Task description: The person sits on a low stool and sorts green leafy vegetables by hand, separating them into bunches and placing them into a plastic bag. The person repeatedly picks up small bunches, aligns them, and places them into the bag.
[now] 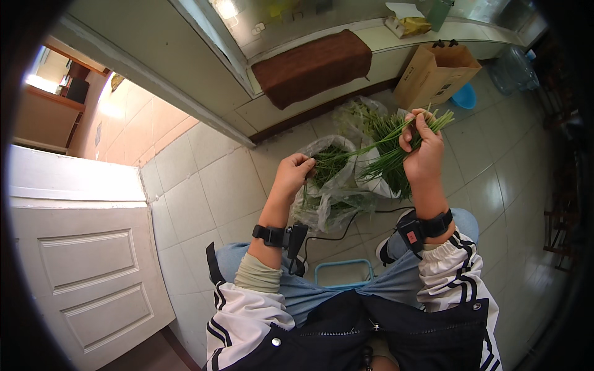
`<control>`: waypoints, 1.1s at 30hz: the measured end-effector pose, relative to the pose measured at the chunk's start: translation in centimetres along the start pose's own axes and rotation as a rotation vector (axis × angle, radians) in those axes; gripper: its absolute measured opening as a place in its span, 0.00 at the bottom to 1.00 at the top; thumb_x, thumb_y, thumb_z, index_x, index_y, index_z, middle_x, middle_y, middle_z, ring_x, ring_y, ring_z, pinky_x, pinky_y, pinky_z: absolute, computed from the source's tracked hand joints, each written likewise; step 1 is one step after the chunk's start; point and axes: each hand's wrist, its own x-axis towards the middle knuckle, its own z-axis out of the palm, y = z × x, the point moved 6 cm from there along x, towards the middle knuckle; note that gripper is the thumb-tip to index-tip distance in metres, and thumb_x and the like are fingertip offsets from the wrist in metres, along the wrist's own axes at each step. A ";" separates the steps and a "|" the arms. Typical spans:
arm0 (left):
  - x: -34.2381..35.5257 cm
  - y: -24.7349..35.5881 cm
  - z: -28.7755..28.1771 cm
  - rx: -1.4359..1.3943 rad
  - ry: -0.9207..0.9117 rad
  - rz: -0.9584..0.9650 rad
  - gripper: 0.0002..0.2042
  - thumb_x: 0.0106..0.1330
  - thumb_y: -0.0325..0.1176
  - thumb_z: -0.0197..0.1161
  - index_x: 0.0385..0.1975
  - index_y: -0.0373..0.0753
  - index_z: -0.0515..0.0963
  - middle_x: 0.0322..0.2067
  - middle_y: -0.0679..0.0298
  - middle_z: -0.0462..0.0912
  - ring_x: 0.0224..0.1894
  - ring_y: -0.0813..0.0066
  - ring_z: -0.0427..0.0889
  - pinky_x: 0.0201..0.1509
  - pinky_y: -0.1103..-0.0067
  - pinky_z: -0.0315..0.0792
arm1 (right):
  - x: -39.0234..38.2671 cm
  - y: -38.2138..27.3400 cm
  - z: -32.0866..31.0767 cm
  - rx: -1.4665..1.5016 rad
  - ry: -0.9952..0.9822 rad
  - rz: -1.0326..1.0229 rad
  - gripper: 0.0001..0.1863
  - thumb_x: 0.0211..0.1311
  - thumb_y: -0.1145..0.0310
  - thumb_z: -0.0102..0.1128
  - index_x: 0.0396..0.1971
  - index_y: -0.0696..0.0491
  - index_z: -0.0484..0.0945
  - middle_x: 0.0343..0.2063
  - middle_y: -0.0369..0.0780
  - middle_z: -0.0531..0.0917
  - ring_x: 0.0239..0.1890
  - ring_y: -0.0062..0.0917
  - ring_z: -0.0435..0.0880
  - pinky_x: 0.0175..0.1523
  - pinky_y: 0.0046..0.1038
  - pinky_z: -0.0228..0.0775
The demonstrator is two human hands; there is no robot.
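My right hand (424, 145) is closed round some long thin green stalks, which look like chives (443, 120), their ends sticking out past the fingers. From it a few stalks stretch leftward toward my left hand (293, 175), whose thumb and fingers are pinched together at their far tips. Below the right hand, a thick bunch of the same greens (391, 162) lies on a white bag (378, 185). Beside my left hand stands an opened plastic bag (337, 141) with loose green bits inside. Another clear bag (359, 111) of greens sits behind.
A light-blue metal stool frame (343, 264) shows between my legs, with a black cord (334, 237) on the tiles. Farther back are a brown paper bag (427, 80), a blue basin (464, 97), a water jug (515, 73) and a brown cloth (312, 68) on the ledge. A white door (93, 266) stands left.
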 end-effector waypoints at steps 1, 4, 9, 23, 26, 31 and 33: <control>0.1 -0.3 0.0 0.002 0.011 -0.012 0.07 0.62 0.31 0.58 0.28 0.34 0.76 0.21 0.66 0.79 0.23 0.83 0.73 0.26 0.84 0.64 | 0.0 -0.5 -0.1 0.014 0.001 -0.012 0.07 0.66 0.70 0.47 0.35 0.56 0.74 0.29 0.38 0.77 0.21 0.17 0.68 0.21 0.19 0.55; 0.5 -0.8 0.2 0.068 -0.020 0.001 0.07 0.64 0.35 0.57 0.28 0.39 0.76 0.23 0.68 0.80 0.28 0.83 0.76 0.29 0.84 0.64 | 0.0 -2.1 0.1 0.055 -0.032 -0.047 0.07 0.66 0.70 0.47 0.35 0.56 0.74 0.30 0.38 0.77 0.21 0.17 0.67 0.22 0.19 0.55; 0.2 0.8 0.7 -0.002 -0.016 0.100 0.08 0.64 0.32 0.56 0.29 0.34 0.76 0.20 0.67 0.77 0.22 0.83 0.72 0.27 0.83 0.66 | -0.4 -1.1 1.0 -0.039 -0.097 0.086 0.07 0.64 0.70 0.52 0.36 0.57 0.76 0.26 0.36 0.77 0.20 0.15 0.69 0.20 0.17 0.53; -1.9 5.4 3.9 -0.256 -0.191 0.263 0.07 0.62 0.30 0.59 0.34 0.33 0.76 0.28 0.69 0.77 0.31 0.87 0.72 0.35 0.88 0.66 | -3.0 9.0 2.9 -0.379 -0.339 0.549 0.06 0.58 0.66 0.61 0.32 0.52 0.79 0.22 0.30 0.77 0.18 0.09 0.68 0.19 0.13 0.53; -1.9 5.4 3.5 -0.213 -0.191 0.264 0.07 0.62 0.30 0.59 0.33 0.32 0.76 0.28 0.69 0.78 0.31 0.86 0.73 0.34 0.88 0.67 | -3.2 9.7 3.1 -0.386 -0.336 0.564 0.07 0.57 0.66 0.62 0.32 0.52 0.79 0.21 0.30 0.77 0.17 0.10 0.68 0.19 0.13 0.54; -1.9 5.3 3.1 -0.221 -0.140 0.229 0.06 0.61 0.30 0.60 0.31 0.33 0.76 0.27 0.69 0.77 0.29 0.87 0.72 0.33 0.87 0.66 | -3.3 10.0 3.2 -0.394 -0.339 0.585 0.10 0.52 0.70 0.66 0.35 0.52 0.76 0.23 0.30 0.76 0.19 0.10 0.69 0.20 0.13 0.56; -1.8 5.3 3.0 -0.200 -0.117 0.230 0.06 0.61 0.30 0.60 0.30 0.33 0.75 0.26 0.70 0.76 0.28 0.87 0.71 0.32 0.87 0.66 | -3.4 9.8 3.3 -0.452 -0.347 0.570 0.13 0.50 0.72 0.67 0.36 0.52 0.75 0.23 0.30 0.76 0.21 0.10 0.69 0.22 0.14 0.58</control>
